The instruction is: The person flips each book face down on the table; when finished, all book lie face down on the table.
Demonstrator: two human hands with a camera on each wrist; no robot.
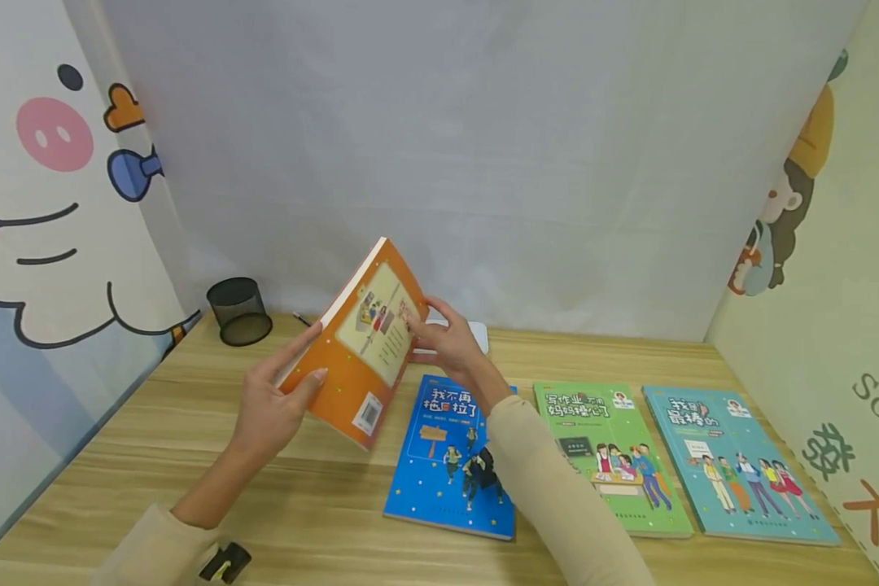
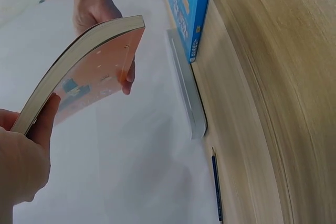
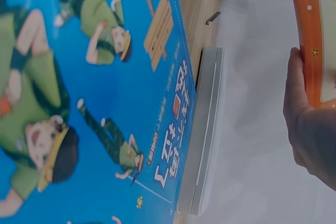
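Observation:
An orange paperback book [image 1: 344, 374] is held up tilted above the table, its back cover with a barcode turned toward the head camera. My left hand [image 1: 278, 399] grips its left edge, the thumb over the back cover. At the opposite edge, my right hand [image 1: 450, 338] holds it between thumb and fingers. In the left wrist view the book [image 2: 79, 51] bends slightly, page edges showing, with the left hand [image 2: 23, 161] near and the right hand [image 2: 97, 11] beyond. Below the right forearm lies a blue book [image 1: 447, 464], partly covered by the sleeve.
A green book [image 1: 623, 496] and a teal book [image 1: 747, 480] lie to the right. A black mesh pen holder [image 1: 243, 325] stands at the back left. A pencil [image 2: 216, 182] and a flat white object [image 1: 478, 335] lie near the back wall.

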